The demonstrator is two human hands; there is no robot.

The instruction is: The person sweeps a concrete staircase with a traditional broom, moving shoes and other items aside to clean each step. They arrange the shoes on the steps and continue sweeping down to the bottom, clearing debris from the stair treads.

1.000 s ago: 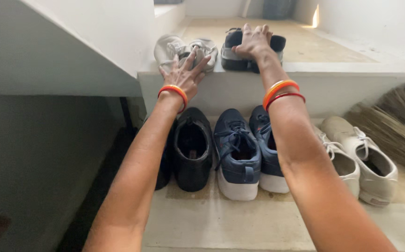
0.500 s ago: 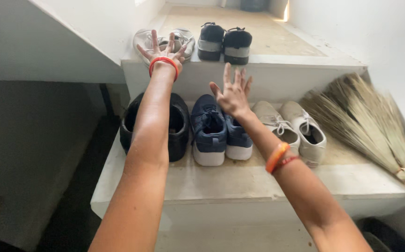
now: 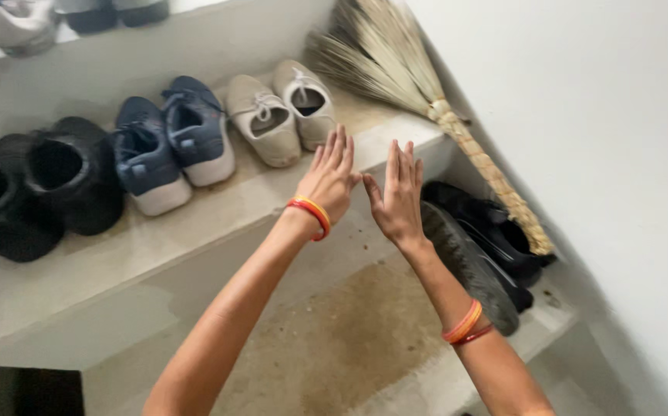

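Your left hand (image 3: 332, 176) and right hand (image 3: 397, 196), both open and empty, have left the upper shoes and now hover near the step's right edge, nearest the beige shoes (image 3: 280, 114) and black shoes (image 3: 482, 246) below the broom (image 3: 419, 85).

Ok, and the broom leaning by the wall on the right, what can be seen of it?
The broom is a bundle of dry, straw-coloured grass fibres, fanned out wide at the brush end and gathered into a narrow handle wrapped in pale cord. It lies slanted along the white wall: the brush rests on the upper step beside the beige shoes, and the handle runs down to the black shoes on the lower step, its end over them. Neither hand touches it.
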